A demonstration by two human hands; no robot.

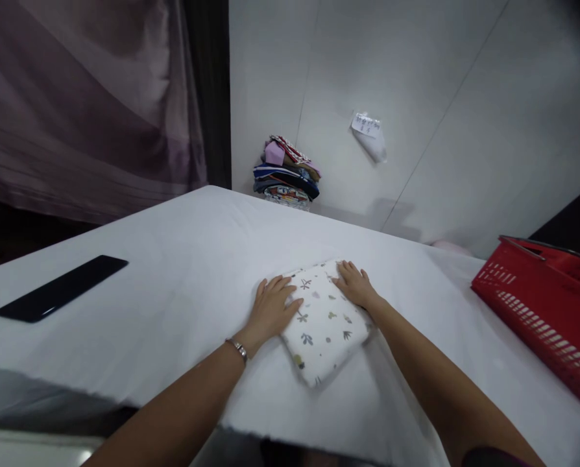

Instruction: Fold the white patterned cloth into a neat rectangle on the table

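A folded white cloth printed with small leaves and plants lies near the front edge of the table. My left hand rests along its left side, fingers spread and partly on the fabric. On the cloth's far right edge lies my right hand, its fingers stretched out flat. Neither hand grips the cloth; both touch it from above. A metal bracelet circles my left wrist.
The table has a white cover. A flat black panel lies at its left, and a red plastic basket stands at the right. Folded clothes are stacked beyond the far edge, near a wall with a paper note.
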